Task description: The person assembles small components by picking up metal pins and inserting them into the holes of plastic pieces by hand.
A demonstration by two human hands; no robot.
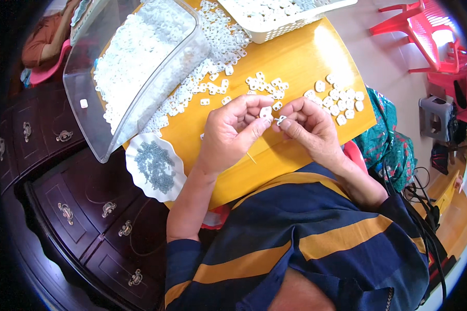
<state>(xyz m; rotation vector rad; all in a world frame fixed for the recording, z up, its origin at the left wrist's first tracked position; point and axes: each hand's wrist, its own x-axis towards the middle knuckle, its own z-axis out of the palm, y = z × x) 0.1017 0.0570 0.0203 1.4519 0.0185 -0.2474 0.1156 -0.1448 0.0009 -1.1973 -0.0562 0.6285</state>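
Small white plastic piece, above the yellow table, pinched in left hand fingertips; probably light, stiff, slippery, best held by edges. Right hand clamped on tiny metal clip. Loose white pieces nearby.

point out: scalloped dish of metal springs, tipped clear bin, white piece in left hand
scalloped dish (pixel 177 182): head view, bare right rim.
clear bin (pixel 120 111): head view, lower clear wall.
white piece (pixel 265 112): head view, its face between the left hand (pixel 232 136) fingertips.
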